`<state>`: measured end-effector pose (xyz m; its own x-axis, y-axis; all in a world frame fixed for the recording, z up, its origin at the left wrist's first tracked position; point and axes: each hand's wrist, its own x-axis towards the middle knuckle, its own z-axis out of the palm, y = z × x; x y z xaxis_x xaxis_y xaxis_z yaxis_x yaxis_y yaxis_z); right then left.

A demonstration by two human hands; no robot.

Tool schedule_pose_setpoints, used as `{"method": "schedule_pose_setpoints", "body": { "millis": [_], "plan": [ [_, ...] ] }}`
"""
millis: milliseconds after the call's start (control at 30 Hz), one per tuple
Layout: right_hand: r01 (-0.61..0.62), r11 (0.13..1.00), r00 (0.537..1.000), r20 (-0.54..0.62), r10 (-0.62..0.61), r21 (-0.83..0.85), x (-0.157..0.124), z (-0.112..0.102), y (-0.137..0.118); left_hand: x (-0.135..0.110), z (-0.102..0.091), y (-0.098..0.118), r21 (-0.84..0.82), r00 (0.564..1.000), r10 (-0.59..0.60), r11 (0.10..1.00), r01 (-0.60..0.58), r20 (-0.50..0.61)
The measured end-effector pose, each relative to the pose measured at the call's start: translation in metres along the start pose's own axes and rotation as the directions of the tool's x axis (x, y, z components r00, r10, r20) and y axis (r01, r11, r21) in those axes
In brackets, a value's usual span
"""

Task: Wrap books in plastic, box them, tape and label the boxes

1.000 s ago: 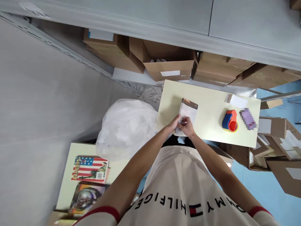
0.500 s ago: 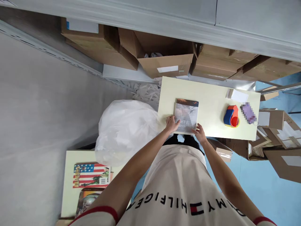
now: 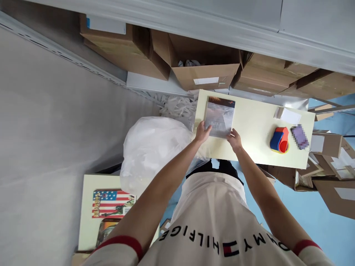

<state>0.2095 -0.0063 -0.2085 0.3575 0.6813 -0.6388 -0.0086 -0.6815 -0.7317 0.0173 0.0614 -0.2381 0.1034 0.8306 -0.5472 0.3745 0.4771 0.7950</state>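
- A person's left hand (image 3: 203, 133) grips the lower left edge of a grey, dark-topped book (image 3: 220, 116), thumb over the cover, fingers partly closed on it.
- The right hand (image 3: 235, 141) holds the book's lower right corner, fingers curled and nearly together; how firmly they press cannot be told.
- The book is over the left end of a pale worktop (image 3: 255, 127); whether it lies flat or is slightly raised is unclear.
- Toward the worktop's right end sit a red-and-blue tape dispenser (image 3: 279, 140), a blurred purple object (image 3: 300, 136) and a white stack (image 3: 290, 116).
- A white plastic bag (image 3: 155, 151) bulges beside the worktop, left of the book.
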Motion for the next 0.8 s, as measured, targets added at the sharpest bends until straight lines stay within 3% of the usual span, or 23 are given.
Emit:
{"method": "schedule_pose_setpoints", "body": {
  "millis": [133,300,633,800],
  "plan": [
    [0.007,0.992,0.999,0.034,-0.011,0.125,0.019,0.014,-0.018,0.028,-0.024,0.007,-0.116,0.999,-0.03,0.993,0.025,-0.045],
    [0.026,0.991,0.993,0.112,-0.041,0.132,0.025,0.017,-0.023,0.039,-0.031,0.002,-0.17,0.998,-0.033,0.985,0.023,-0.055],
    [0.005,0.987,0.992,0.124,-0.025,0.158,0.022,0.01,-0.02,0.033,-0.031,-0.004,-0.204,0.999,-0.009,0.979,-0.002,-0.051],
    [-0.016,0.992,0.995,0.096,0.004,0.127,0.009,-0.007,-0.019,0.012,-0.034,-0.003,-0.206,0.995,-0.004,0.978,-0.017,-0.099]
  ]
}}
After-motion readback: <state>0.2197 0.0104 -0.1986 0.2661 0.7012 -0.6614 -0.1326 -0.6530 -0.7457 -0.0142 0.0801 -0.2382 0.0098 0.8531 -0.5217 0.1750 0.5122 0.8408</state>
